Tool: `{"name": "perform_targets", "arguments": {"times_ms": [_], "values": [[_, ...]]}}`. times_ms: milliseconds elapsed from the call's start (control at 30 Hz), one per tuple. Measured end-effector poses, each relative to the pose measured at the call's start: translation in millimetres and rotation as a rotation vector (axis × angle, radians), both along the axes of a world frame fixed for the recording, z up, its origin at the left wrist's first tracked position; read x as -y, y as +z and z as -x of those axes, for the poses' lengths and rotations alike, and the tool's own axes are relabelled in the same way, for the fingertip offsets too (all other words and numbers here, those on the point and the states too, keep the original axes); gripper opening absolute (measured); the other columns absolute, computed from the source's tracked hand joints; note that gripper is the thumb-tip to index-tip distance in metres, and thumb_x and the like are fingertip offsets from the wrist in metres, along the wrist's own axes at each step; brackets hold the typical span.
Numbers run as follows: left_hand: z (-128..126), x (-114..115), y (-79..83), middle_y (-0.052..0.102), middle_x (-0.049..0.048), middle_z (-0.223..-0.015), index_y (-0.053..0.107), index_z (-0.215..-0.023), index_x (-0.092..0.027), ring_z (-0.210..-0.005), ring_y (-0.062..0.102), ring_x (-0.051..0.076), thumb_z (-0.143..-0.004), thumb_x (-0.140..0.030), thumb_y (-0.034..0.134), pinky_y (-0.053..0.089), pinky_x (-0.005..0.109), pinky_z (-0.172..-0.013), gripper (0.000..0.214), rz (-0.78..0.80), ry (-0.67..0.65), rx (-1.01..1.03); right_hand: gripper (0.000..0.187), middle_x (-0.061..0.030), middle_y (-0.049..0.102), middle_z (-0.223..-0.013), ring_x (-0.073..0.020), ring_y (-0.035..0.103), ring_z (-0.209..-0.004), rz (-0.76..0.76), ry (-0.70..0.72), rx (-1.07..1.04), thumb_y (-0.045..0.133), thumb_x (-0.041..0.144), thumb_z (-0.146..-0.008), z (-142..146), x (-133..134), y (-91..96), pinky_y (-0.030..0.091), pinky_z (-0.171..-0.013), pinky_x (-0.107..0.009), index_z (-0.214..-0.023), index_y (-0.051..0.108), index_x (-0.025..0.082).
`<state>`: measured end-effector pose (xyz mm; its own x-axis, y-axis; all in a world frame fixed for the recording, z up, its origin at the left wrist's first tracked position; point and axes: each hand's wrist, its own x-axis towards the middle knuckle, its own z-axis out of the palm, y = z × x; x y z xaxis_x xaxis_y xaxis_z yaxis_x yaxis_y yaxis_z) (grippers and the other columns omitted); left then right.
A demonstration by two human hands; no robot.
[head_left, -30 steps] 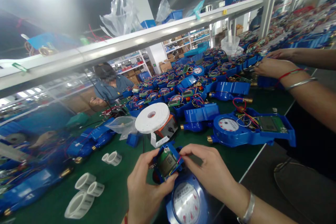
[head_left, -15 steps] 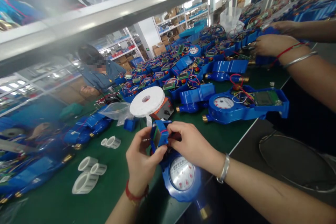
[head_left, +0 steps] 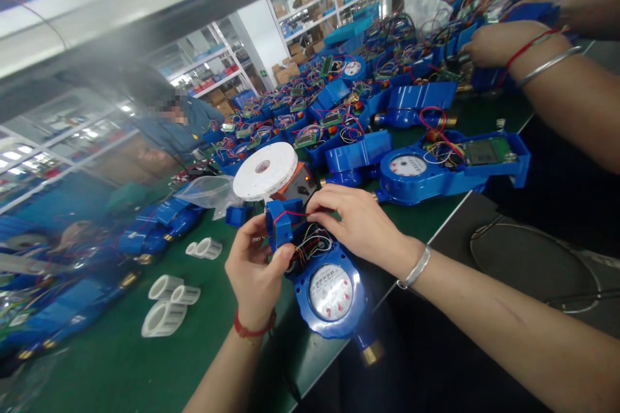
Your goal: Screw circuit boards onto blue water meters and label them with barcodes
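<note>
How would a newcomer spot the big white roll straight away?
Find the green bench, then the camera wearer's left hand above it. Just beyond that hand, the white roll partly hides an orange-and-black box. Unlike the small white rings at left, it is a broad, nearly solid disc.

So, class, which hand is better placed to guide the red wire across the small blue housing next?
Probably the right hand: it appears to pinch the red wire, while the left hand is occupied gripping the small blue housing.
</note>
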<state>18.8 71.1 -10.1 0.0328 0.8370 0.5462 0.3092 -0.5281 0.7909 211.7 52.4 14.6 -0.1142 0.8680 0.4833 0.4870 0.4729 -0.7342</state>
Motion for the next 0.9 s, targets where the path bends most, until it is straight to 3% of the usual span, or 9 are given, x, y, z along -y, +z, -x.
{"name": "perform_targets", "arguments": {"times_ms": [100,267,467,667,767,900], "values": [[-2.6,1.7,-2.5,0.068,0.0063,-0.099,0.062,-0.109,-0.016,-0.084,0.068,0.02,-0.066,-0.039,0.08,0.058,0.027,-0.067,0.052,-0.025,0.031,0.031,0.009,0.0007,0.069,-0.084,-0.016,0.061,-0.082,0.031,0.023,-0.047,0.068,0.01,-0.086,-7.5,-3.4,2.5,0.042,-0.078,-0.029,-0.082,0.068,0.018],[-4.5,3.2,-7.7,0.069,0.0055,-0.096,0.06,-0.11,-0.016,-0.079,0.069,0.019,-0.069,-0.041,0.078,0.057,0.027,-0.066,0.052,-0.034,0.046,0.088,0.012,-0.0015,0.071,-0.086,-0.014,0.065,-0.076,0.134,0.093,-0.199,0.069,0.01,-0.083,-17.1,-16.5,-7.5,0.051,-0.071,-0.026,-0.095,0.067,0.014],[-5.0,5.1,-7.0,0.069,0.0057,-0.094,0.061,-0.108,-0.016,-0.077,0.069,0.018,-0.07,-0.041,0.078,0.056,0.025,-0.061,0.048,-0.068,0.094,0.068,0.011,-0.0021,0.077,-0.091,-0.0148,0.07,-0.087,0.216,0.266,-0.233,0.07,0.016,-0.084,-14.2,-29.7,-13.7,0.052,-0.08,-0.025,-0.095,0.073,0.015],[-2.7,2.9,-10.2,0.07,0.0061,-0.093,0.062,-0.109,-0.015,-0.073,0.068,0.018,-0.068,-0.041,0.079,0.055,0.024,-0.059,0.05,-0.15,0.14,0.055,0.005,-0.0045,0.074,-0.081,-0.0196,0.066,-0.082,0.28,0.198,-0.08,0.072,0.017,-0.08,-5.3,-34.9,-2.8,0.046,-0.076,-0.029,-0.081,0.075,0.013],[-0.1,0.4,-13.9,0.069,0.0069,-0.096,0.062,-0.112,-0.016,-0.079,0.069,0.02,-0.069,-0.039,0.079,0.057,0.026,-0.065,0.052,-0.187,0.125,0.053,0.005,-0.0029,0.073,-0.076,-0.021,0.066,-0.08,0.355,0.279,0.021,0.076,0.017,-0.077,-0.6,-45.3,3.3,0.047,-0.073,-0.031,-0.08,0.075,0.013],[5.4,-3.7,-15.5,0.067,0.0046,-0.101,0.063,-0.115,-0.02,-0.088,0.067,0.019,-0.068,-0.03,0.081,0.056,0.024,-0.072,0.051,-0.245,0.098,0.047,0.007,-0.0007,0.071,-0.087,-0.0188,0.067,-0.083,0.432,0.449,0.102,0.071,0.02,-0.086,6.7,-66.6,11.7,0.054,-0.076,-0.034,-0.087,0.07,0.012]]}}
